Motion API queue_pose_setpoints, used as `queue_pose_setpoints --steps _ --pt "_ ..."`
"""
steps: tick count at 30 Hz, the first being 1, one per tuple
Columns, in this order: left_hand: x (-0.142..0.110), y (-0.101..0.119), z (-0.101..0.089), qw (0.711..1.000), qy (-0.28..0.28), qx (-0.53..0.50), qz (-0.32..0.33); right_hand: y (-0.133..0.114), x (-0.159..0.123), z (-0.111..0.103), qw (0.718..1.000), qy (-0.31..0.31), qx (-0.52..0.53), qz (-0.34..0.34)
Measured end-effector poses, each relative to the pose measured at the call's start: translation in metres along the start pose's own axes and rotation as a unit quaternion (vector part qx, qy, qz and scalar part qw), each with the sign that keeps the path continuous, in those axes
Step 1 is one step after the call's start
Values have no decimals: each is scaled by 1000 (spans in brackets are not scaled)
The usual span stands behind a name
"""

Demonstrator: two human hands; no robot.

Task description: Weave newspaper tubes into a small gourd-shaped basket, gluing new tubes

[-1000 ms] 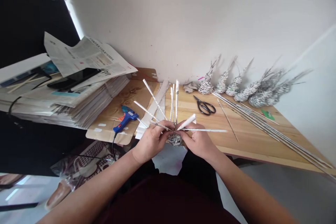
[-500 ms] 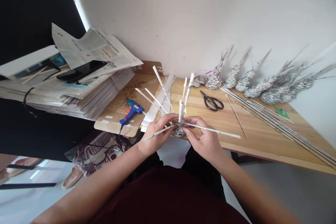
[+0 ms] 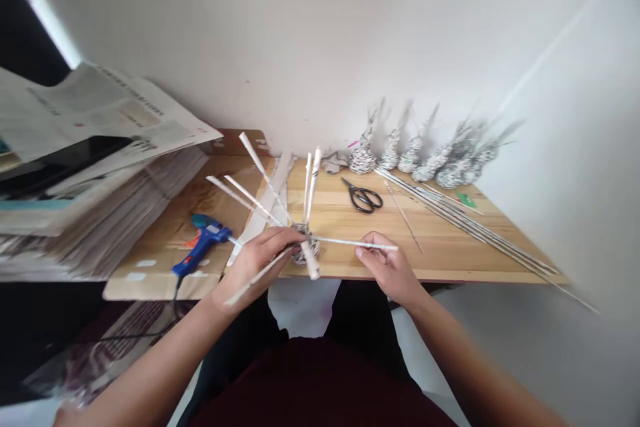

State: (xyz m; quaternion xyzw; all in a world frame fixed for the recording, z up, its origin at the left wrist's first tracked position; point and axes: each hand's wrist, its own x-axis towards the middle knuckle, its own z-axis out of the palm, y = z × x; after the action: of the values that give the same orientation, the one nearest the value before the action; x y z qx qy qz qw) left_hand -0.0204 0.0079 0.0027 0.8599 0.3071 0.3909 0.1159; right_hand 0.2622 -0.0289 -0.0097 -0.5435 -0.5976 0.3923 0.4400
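Note:
A small round piece woven from rolled newspaper is at the table's front edge, with several rolled paper sticks fanning out of it. My left hand is closed on its left side, thumb and fingers at the woven centre; one paper stick crosses over that hand. To the right, my right hand pinches a thin paper stick that runs out sideways from the woven piece. One thick stick tips toward me at the front. The underside of the piece is hidden.
Black-handled scissors lie behind my right hand. A blue glue gun rests on cardboard at left, near a tall newspaper stack. Several woven paper pieces stand along the wall; long paper sticks lie at right.
My right hand has moved from the woven centre rightward along the thin stick. The thick middle stick, upright before, now tilts toward me. My view has turned right.

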Motion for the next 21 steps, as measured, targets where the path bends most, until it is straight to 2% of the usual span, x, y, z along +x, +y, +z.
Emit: queue_pose_setpoints --steps 5,9,12,17,21 --pt "3 -4 3 999 32 17 9 -3 1 -9 999 19 40 19" --pt "3 -1 2 998 44 43 18 2 4 -22 999 37 24 26" --pt "-5 -3 2 994 68 84 8 4 7 -38 998 63 10 26" --pt "-22 -10 0 988 88 115 -58 7 5 -72 991 124 -7 45" --pt "-24 -11 -6 990 54 112 -66 14 -4 -96 986 155 -7 67"
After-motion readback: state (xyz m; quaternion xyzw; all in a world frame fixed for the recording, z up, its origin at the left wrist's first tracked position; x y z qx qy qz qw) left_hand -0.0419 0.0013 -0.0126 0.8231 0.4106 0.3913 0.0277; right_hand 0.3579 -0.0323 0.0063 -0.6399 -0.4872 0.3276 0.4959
